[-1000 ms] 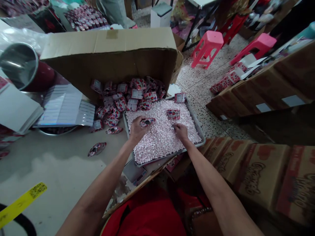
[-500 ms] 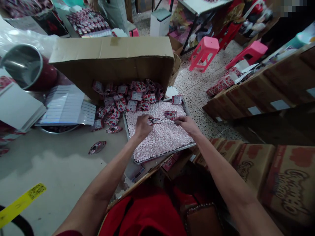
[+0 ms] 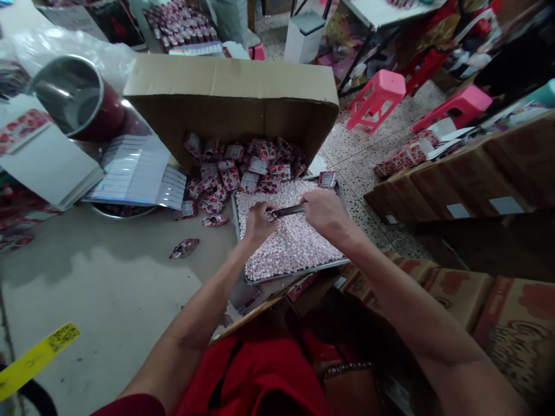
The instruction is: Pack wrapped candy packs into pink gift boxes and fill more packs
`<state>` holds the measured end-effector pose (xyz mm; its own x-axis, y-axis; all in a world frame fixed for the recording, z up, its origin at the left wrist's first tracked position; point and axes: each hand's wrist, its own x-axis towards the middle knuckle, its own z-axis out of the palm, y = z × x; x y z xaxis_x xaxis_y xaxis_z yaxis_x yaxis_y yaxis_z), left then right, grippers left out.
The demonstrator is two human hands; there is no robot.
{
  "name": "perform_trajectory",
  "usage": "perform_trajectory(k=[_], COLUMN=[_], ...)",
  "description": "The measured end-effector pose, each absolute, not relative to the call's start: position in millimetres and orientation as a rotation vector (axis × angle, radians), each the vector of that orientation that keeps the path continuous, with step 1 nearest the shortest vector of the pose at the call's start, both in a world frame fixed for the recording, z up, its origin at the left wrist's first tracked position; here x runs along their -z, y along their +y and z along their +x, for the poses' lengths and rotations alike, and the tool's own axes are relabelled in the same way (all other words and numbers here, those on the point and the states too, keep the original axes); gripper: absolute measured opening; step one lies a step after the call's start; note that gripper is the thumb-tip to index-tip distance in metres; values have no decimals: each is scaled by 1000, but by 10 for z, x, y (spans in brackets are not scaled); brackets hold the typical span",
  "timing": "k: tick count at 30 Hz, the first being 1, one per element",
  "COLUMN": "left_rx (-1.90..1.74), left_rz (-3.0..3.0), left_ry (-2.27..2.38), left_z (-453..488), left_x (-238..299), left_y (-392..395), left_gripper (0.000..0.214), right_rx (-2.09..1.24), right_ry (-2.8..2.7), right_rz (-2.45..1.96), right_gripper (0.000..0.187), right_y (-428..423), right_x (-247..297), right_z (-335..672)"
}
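My left hand (image 3: 259, 225) is closed on a small red-and-white printed packet (image 3: 270, 215), mostly covered by my fingers. In my right hand (image 3: 326, 212), palm down, is a narrow metal scoop (image 3: 289, 211); its far end meets the packet's mouth. Both hands are above a metal tray (image 3: 299, 270) spread with small whitish-pink pieces (image 3: 299, 245) that look like candies. One printed packet (image 3: 327, 179) lies at the tray's far right corner. Many similar packets (image 3: 249, 182) are heaped beyond the tray, inside a cardboard box (image 3: 229, 75) lying on its side.
A single packet (image 3: 184, 248) lies on the table (image 3: 108, 300) left of the tray. Behind it are printed sheets (image 3: 134, 167) and a metal pot (image 3: 78, 98). Cardboard cartons (image 3: 459, 289) stand to the right. Pink stools (image 3: 379, 95) are on the floor beyond.
My right hand has turned over and lifted, tipping the scoop, which held a row of white pieces before. The view has shifted slightly. The packet lying on the pieces is now hidden.
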<state>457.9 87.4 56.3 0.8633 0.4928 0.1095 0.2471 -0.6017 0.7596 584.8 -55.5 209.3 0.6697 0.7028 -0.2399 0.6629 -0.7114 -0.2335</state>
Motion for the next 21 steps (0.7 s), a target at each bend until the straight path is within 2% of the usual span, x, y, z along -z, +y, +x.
perform_trajectory(k=[4,9,11,15,19,21], left_rx=[-474,-447,-358,-290,-406,-338], left_rz=[2136,2161,2189,2277,2358,2343], left_ry=[696,972,1035,1015,1069,1146], left_z=[4028,3001,2729,2649,3135,3478], left_x=[-513,-184,-7,120,7,12], left_y=[1152,1423,1413,1518,2207,2621], left_gripper=[24,22,26,35,14,19], right_rx=[-377,-395,-460,-600,-636,-641], right_ry=[-816,-205,-162,-105,58,93], right_rz=[-2593,-2607,-2505,-2233,-2009,-1937], right_gripper=[31,21,24,34,38,39], right_y=[-1460,-2687,-2667,-2004,-1687,-1770], right_x=[-1671,-633,-253,198,271,218], right_z=[5966,6240,6245,6084,5994,5980])
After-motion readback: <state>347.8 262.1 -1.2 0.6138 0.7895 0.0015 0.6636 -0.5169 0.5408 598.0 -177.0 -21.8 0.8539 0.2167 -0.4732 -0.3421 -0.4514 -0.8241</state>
